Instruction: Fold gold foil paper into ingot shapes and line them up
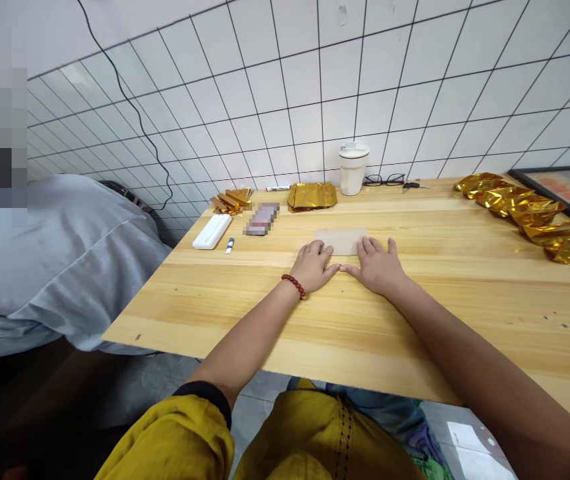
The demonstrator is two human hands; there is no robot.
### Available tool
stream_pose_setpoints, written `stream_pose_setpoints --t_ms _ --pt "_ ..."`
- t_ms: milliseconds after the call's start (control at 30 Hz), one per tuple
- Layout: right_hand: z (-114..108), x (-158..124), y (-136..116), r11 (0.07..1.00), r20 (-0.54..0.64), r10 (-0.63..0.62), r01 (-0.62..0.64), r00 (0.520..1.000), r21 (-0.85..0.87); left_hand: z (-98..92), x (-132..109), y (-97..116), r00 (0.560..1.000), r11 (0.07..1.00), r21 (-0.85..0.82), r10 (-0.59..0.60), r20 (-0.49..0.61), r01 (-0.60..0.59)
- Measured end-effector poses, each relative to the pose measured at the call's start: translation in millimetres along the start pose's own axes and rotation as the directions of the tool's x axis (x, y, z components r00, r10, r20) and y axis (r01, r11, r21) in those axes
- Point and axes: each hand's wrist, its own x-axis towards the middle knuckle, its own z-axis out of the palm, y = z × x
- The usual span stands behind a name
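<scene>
Our left hand (312,268) and right hand (379,267) lie spread over the ends of a beige paper sheet (345,242).
We see the sheet flat on the tabletop (205,300), nearer its far edge than its near one, with the left fingers loosely curved, the right ones fanned, the thumb tips about meeting. A white lidded cup (353,170) and gold foil packet (312,197) stand along the far edge; crumpled gold foil pieces (529,217) line up by the far right corner.
</scene>
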Motion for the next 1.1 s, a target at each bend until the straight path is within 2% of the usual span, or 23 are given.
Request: stream_pose_setpoints --t_ms 100,233,367,500,867,1100 --pt "4.0 2.2 2.5 0.999 -0.022 -0.025 0.026 0.999 0.028 1.0 0.2 -0.5 1.0 1.0 -0.019 0.007 -0.017 -0.007" --pt "6.5 4.2 6.7 0.978 -0.06 -0.196 0.2 0.979 0.065 1.5 0.2 -0.5 1.0 1.0 -0.026 0.009 -0.03 -0.01" --pt "5.1 4.5 8.4 0.96 0.002 -0.262 0.26 0.965 0.104 1.3 -0.2 -0.2 1.0 1.0 -0.008 0.009 -0.028 -0.01" --pt "3.4 4.5 7.3 0.965 0.014 -0.247 0.245 0.969 0.089 2.1 -0.1 -0.9 0.999 1.0 -0.007 0.007 -0.032 -0.007" --pt "-1.4 1.7 0.8 0.994 0.031 -0.113 0.113 0.993 0.008 -0.2 -0.9 1.2 0.999 1.0 0.015 -0.001 -0.037 0.001" --pt "0.1 2.0 1.0 0.993 0.025 -0.116 0.117 0.993 -0.019 -3.3 0.2 5.2 0.969 0.968 0.059 -0.242 -0.048 0.245"
